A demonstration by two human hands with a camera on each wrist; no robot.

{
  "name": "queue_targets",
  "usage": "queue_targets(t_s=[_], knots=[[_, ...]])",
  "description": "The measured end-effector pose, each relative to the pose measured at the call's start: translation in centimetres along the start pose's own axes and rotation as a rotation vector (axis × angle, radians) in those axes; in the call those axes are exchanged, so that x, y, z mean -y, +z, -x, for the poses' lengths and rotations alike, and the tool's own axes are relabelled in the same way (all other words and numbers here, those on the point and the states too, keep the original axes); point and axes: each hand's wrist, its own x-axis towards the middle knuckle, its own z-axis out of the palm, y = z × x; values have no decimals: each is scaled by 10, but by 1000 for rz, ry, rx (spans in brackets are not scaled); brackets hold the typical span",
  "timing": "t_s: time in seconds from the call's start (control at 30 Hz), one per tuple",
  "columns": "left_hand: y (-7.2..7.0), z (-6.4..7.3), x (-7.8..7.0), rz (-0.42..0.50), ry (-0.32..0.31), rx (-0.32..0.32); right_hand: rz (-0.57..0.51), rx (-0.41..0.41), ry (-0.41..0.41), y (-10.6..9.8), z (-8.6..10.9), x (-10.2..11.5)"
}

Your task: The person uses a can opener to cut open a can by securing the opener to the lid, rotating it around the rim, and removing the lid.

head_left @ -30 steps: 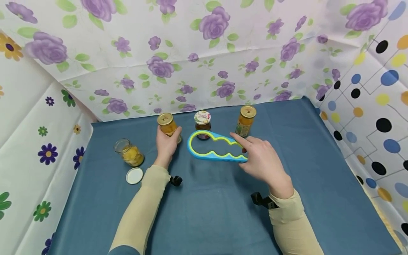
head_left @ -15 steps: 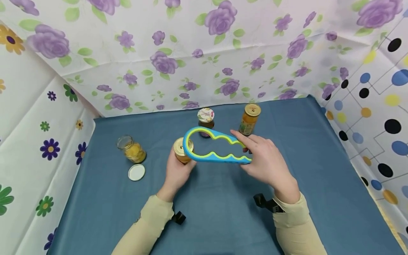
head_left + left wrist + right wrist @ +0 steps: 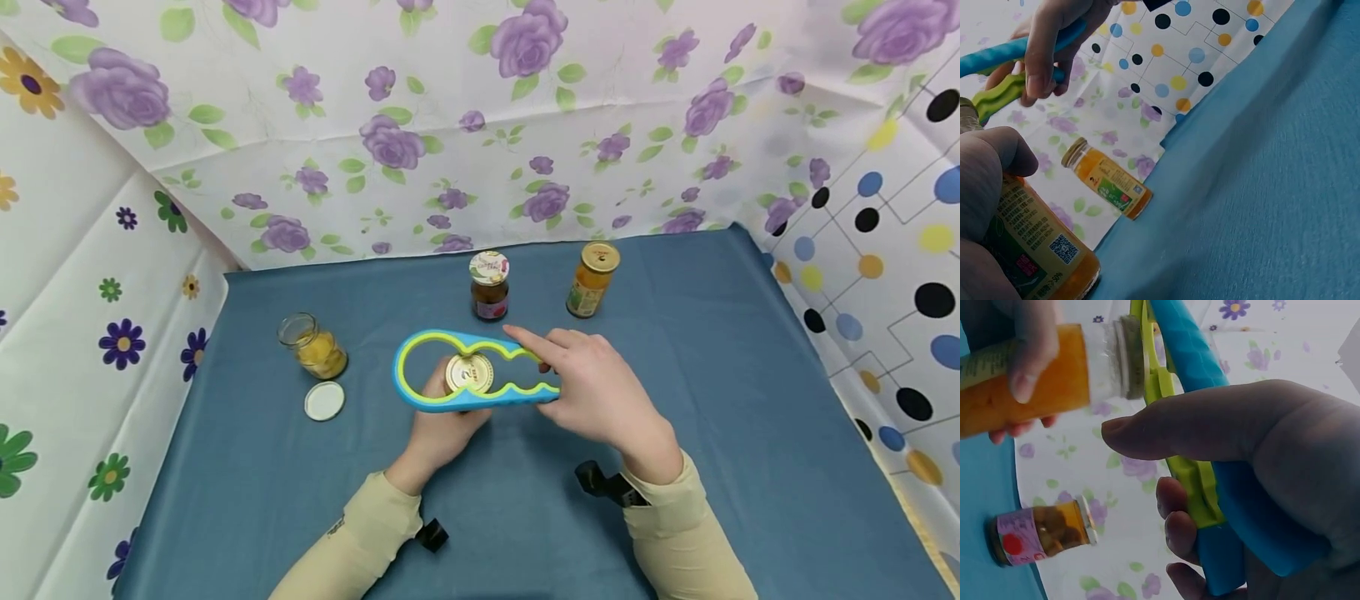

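Observation:
My left hand (image 3: 441, 433) grips a glass jar with orange contents (image 3: 1044, 247) round its body. Its gold lid (image 3: 469, 374) faces up in the head view. In my right hand (image 3: 603, 392) is a blue and lime-green jar opener (image 3: 450, 403), held by its right end, with the index finger laid along the upper side. From above, the lid shows between the opener's wavy inner edges. The right wrist view has the lid right beside the opener's green edge; whether they touch I cannot tell. The left hand's fingers are partly hidden behind the opener.
At the back stand a dark jar with a patterned lid (image 3: 491, 292) and a gold-lidded orange jar (image 3: 590, 287). On the left, an uncovered jar with yellow pieces (image 3: 321, 352) has a white-lined lid (image 3: 325, 401) lying beside it. Patterned cloth walls border the blue tabletop (image 3: 517, 517).
My left hand has brought the orange jar from the back left toward me and rightward, under the opener. The opener has shifted left and slightly nearer, its loop now framing the lid.

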Motion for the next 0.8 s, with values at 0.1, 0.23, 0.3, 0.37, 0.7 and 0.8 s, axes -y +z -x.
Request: queue_targets(t_s=[0.1,0.23,0.3,0.37,0.7,0.8], knots=[[1,0,1,15,24,8,6,8,10,3,-1,2],[2,0,1,34,19,18,0,17,13,8,-3,3],[2,0,-2,35,12,25,-4,32,4,10,-5,4],[1,0,-13,38,4,39,0,45,-3,11,-5,5],[-3,0,-40,84,-26,72,-1,90,22,9,-1,5],[-2,0,-38,85,-22,74,4,101,30,8,-1,5]])
